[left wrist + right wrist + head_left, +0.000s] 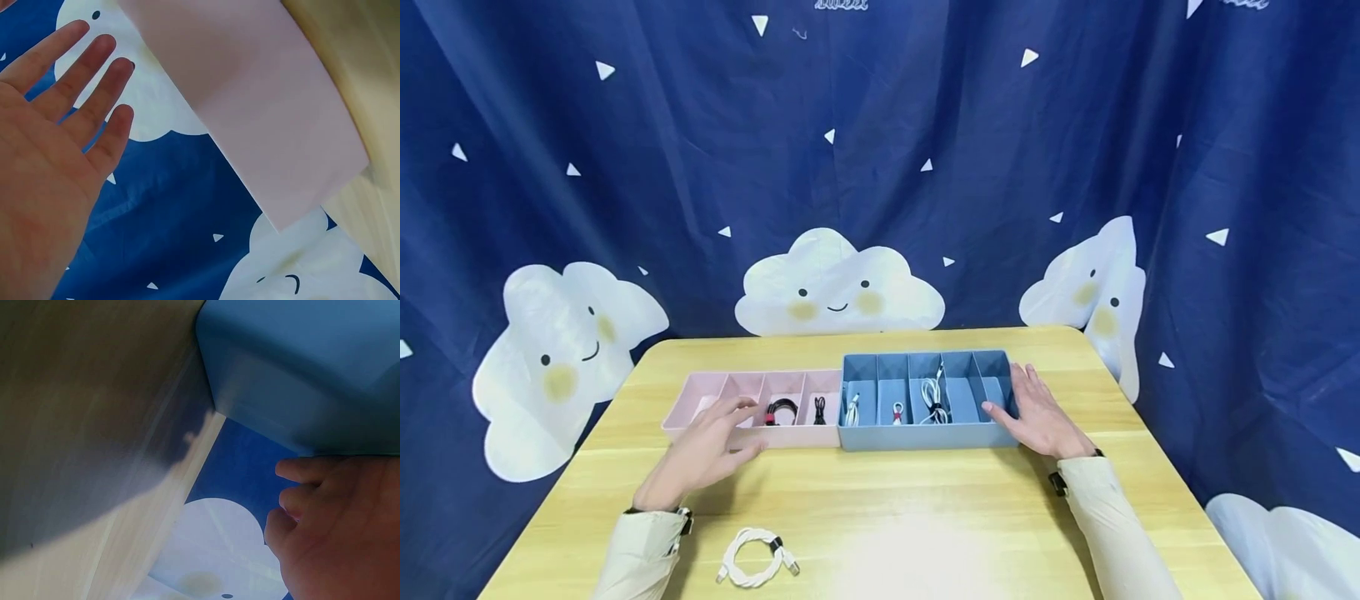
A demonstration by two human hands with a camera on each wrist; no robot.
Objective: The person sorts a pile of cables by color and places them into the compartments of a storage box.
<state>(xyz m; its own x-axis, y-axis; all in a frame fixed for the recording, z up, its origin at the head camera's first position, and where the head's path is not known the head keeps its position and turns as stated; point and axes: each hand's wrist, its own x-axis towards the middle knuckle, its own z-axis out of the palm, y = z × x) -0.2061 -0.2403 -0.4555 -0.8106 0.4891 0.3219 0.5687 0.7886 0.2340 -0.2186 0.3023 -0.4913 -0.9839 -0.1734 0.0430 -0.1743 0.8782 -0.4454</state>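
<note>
My left hand [711,442] hovers over the front edge of a pink divided box [808,437], near its left compartments, fingers spread and holding nothing. In the left wrist view, the fingers [94,112] stand apart from the pink wall. At the right end of a blue divided box [925,437], my right hand [1041,417] touches the side, thumb at the rim and fingers along the end wall. A black cable with a red tie [782,407] and another black cable [820,410] lie in the pink box. White cables [934,400] sit in several blue compartments.
A coiled white cable with a black strap [741,577] lies on the wooden table [820,492], near its front left. The two boxes stand end to end toward the back. Behind the table hangs a dark blue curtain [880,192] with clouds and triangles.
</note>
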